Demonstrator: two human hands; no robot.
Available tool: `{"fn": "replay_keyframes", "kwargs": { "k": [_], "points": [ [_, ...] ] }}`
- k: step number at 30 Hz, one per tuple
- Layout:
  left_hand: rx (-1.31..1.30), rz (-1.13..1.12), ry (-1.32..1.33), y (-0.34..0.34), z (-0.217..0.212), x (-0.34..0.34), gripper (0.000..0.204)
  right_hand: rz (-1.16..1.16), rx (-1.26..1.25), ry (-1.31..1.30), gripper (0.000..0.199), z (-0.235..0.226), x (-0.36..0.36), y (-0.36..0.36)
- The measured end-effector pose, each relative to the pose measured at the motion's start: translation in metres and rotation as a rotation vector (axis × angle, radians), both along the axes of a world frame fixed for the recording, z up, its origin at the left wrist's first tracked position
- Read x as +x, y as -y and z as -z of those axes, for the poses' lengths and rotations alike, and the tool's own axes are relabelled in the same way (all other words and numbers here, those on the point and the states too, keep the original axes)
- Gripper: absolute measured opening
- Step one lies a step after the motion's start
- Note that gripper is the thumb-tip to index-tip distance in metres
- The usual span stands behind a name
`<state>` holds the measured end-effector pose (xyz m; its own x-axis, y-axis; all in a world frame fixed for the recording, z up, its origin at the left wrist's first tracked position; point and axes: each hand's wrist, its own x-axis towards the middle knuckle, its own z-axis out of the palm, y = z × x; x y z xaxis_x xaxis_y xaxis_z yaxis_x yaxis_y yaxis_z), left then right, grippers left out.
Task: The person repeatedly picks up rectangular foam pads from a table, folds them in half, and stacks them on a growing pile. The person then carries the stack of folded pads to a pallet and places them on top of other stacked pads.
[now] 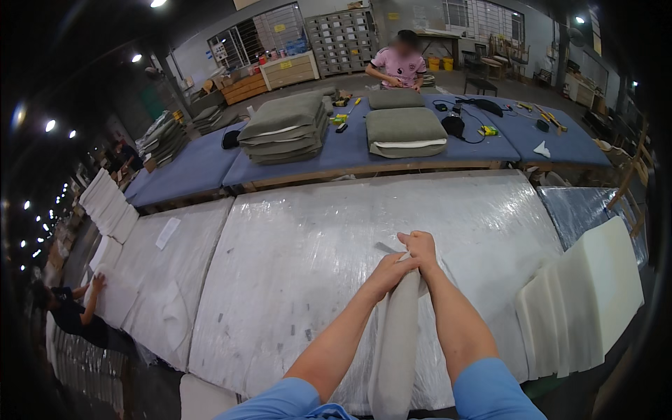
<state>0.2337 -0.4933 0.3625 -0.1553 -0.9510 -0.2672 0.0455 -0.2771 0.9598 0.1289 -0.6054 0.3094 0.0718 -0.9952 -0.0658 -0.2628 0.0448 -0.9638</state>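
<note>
A long, light grey fabric cover (396, 343), folded or bunched lengthwise, runs from close to my body out over the plastic-wrapped table. Its far end is gathered between my hands. My left hand (389, 274) closes around that end from the left. Beside it and slightly farther out, my right hand (418, 249) is closed on the same end, with the thumb pointing left. A small grey flap of cloth (384, 247) pokes out past my fingers. Whether anything fills the cover I cannot tell.
White foam sheets (560, 315) stand stacked at the right. Across a blue padded table (336, 164) lie grey cushion stacks (283, 129), (406, 133) and tools. A person in pink (400, 68) stands behind it; another (77, 308) handles white sheets at the left.
</note>
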Motion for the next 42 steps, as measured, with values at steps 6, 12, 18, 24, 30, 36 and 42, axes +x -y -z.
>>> {"fn": "replay_keyframes", "kwargs": {
  "k": [6, 12, 18, 24, 30, 36, 42],
  "points": [
    [0.044, -0.061, -0.037, 0.002, -0.001, -0.007, 0.047, -0.061, -0.001, -0.025, 0.045, 0.009, -0.004, 0.007],
    [0.03, -0.133, -0.063, 0.003, 0.005, -0.009, 0.046, -0.076, 0.058, 0.095, 0.05, 0.011, 0.0, 0.005],
    [0.089, -0.205, -0.064, 0.009, 0.008, -0.009, 0.042, -0.059, 0.03, 0.062, 0.048, 0.001, -0.001, -0.001],
    [0.111, -0.207, -0.044, 0.013, 0.008, -0.014, 0.041, -0.017, 0.003, 0.117, 0.05, 0.006, -0.008, -0.004],
    [0.122, -0.187, -0.099, 0.017, 0.01, -0.01, 0.038, 0.001, -0.038, 0.068, 0.05, 0.006, -0.008, -0.003],
    [0.116, -0.092, -0.096, 0.025, 0.014, -0.009, 0.032, 0.288, -0.309, 0.055, 0.031, 0.015, -0.044, -0.019],
    [0.215, -0.137, -0.205, 0.016, 0.022, 0.033, 0.028, -0.309, -0.957, 0.315, 0.014, -0.037, -0.042, -0.154]
  ]
}}
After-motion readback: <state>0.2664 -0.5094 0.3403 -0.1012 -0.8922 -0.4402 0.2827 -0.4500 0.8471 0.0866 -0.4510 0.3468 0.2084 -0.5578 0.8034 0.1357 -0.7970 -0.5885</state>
